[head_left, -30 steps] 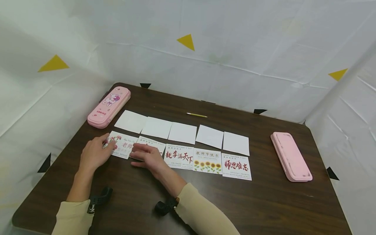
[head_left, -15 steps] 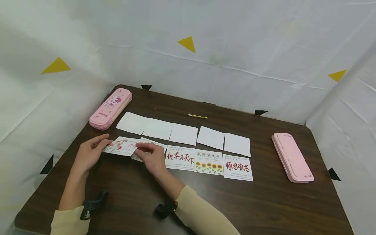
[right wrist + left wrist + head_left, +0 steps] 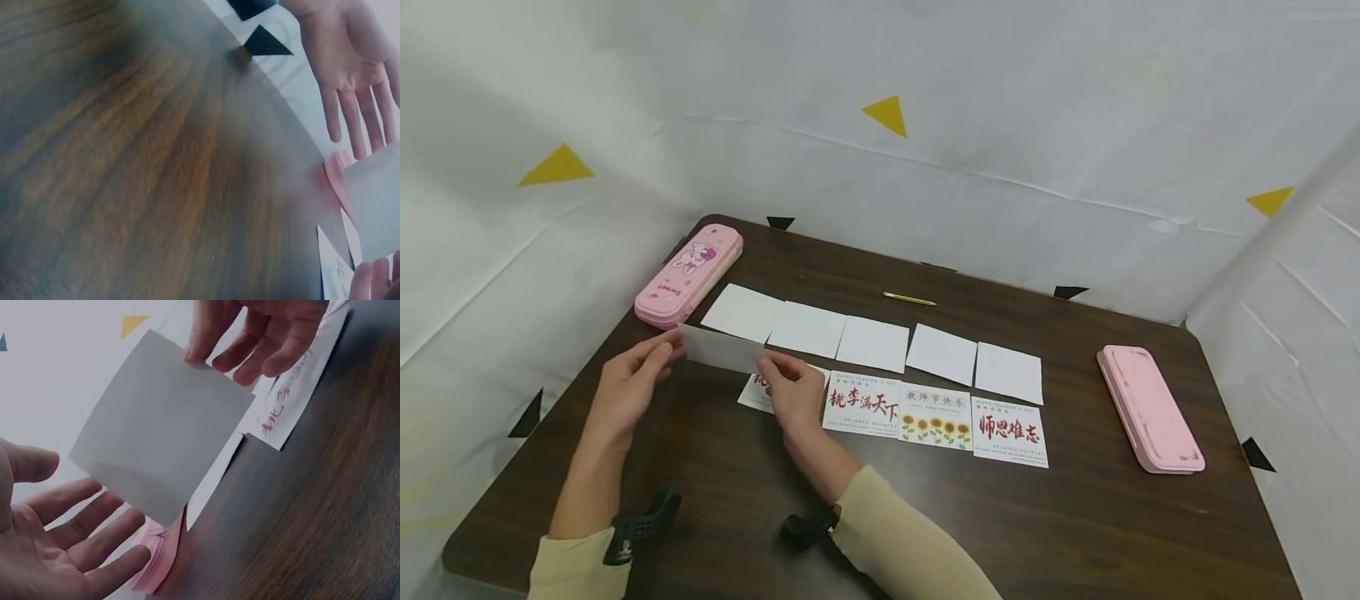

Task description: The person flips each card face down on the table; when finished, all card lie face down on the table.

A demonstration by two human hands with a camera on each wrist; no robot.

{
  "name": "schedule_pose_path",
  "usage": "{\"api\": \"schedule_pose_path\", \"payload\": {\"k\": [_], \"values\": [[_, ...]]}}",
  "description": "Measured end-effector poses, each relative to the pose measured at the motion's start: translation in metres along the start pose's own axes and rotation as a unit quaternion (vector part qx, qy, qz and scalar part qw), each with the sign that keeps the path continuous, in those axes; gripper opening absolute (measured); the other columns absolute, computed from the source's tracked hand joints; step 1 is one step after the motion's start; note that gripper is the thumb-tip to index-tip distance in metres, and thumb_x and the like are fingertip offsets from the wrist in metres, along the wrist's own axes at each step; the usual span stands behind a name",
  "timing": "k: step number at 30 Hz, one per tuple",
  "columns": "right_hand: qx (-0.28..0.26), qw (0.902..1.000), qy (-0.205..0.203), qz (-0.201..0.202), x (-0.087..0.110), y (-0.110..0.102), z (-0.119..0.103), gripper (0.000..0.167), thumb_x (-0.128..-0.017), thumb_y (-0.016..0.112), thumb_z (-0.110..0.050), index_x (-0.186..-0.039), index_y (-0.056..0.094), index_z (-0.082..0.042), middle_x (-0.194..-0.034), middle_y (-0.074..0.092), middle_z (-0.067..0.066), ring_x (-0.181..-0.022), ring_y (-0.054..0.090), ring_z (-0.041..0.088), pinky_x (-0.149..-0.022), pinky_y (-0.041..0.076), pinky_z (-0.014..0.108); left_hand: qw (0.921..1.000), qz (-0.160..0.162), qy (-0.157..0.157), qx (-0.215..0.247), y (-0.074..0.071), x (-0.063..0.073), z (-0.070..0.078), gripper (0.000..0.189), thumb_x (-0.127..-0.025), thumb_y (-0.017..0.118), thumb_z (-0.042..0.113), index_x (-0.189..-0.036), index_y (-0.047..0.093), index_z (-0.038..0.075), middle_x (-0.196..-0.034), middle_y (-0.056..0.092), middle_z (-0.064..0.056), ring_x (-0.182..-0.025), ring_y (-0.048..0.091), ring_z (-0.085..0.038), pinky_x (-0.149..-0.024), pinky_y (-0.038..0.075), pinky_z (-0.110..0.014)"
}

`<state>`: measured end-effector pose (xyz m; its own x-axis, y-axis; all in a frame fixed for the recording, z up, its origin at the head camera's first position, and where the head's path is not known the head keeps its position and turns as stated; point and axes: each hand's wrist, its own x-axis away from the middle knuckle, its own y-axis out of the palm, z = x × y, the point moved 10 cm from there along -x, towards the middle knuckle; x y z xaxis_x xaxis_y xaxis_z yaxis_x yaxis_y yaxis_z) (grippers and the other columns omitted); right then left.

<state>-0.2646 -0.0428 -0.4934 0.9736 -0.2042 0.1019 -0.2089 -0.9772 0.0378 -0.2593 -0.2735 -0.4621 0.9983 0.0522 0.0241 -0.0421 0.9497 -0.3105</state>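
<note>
A card [image 3: 721,348] is tilted up off the table at the left, its plain back showing in the head view. My right hand [image 3: 797,398] pinches its right edge between thumb and fingers. At the opposite edge is my left hand [image 3: 625,392]; in the left wrist view its fingers [image 3: 90,519] are straight and spread, fingertips right at the card's edge, the thumb apart from them. Beside and partly behind my right hand lies a printed card with red characters [image 3: 756,396]. Farther right lie another red-lettered card [image 3: 863,403], a sunflower card [image 3: 935,418] and one more red-lettered card [image 3: 1010,432].
Behind the printed cards runs a row of several blank white cards [image 3: 872,343]. A yellow pencil [image 3: 910,299] lies beyond them. One pink pencil case [image 3: 688,275] sits at the back left of the dark wooden table [image 3: 1075,533], another pink case [image 3: 1150,410] at the right.
Both hands reached the flower-printed card at the left end of the front row. It was lifted and tipped up, so its plain back now shows. The other cards stayed put.
</note>
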Motion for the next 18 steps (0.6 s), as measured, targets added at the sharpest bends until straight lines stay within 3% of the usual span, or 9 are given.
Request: {"api": "schedule_pose_path", "payload": {"k": [5,9,12,18], "values": [[-0.024,0.9978,0.046,-0.040,0.008,0.012,0.008,0.024,-0.086,0.071,-0.003,-0.109,0.076,-0.007,-0.092,0.070,0.001,-0.078,0.063,0.008,-0.072,0.058,0.037,0.9989,0.011,0.004,-0.046,-0.001,-0.006,0.004,0.054,-0.105,0.041,0.039,-0.148,0.043,0.006,-0.141,0.045,-0.023,-0.124,0.044,-0.037,-0.098,0.041,-0.047],[-0.048,0.9936,0.065,-0.079,0.016,0.022,0.012,0.035,-0.084,0.067,0.005,-0.118,0.071,-0.003,-0.100,0.070,0.004,-0.081,0.065,0.010,-0.073,0.059,0.038,0.9977,-0.004,-0.004,-0.067,0.000,-0.014,0.001,0.057,-0.105,0.040,0.038,-0.148,0.039,0.000,-0.148,0.036,-0.029,-0.137,0.031,-0.047,-0.107,0.025,-0.065],[-0.061,0.9906,0.081,-0.092,0.018,0.025,0.017,0.039,-0.084,0.067,0.006,-0.122,0.068,0.000,-0.106,0.071,0.009,-0.085,0.067,0.013,-0.073,0.059,0.037,0.9948,-0.037,-0.038,-0.088,0.006,-0.019,-0.008,0.064,-0.105,0.037,0.042,-0.150,0.032,-0.003,-0.153,0.028,-0.029,-0.140,0.024,-0.048,-0.110,0.020,-0.064],[-0.077,0.9843,0.114,-0.111,0.021,0.025,0.023,0.042,-0.086,0.067,0.004,-0.128,0.063,0.000,-0.115,0.069,0.014,-0.094,0.068,0.019,-0.073,0.059,0.038,0.9826,-0.093,-0.085,-0.136,0.019,-0.022,-0.022,0.072,-0.104,0.034,0.048,-0.152,0.024,-0.005,-0.154,0.023,-0.030,-0.140,0.023,-0.049,-0.108,0.022,-0.065]]}}
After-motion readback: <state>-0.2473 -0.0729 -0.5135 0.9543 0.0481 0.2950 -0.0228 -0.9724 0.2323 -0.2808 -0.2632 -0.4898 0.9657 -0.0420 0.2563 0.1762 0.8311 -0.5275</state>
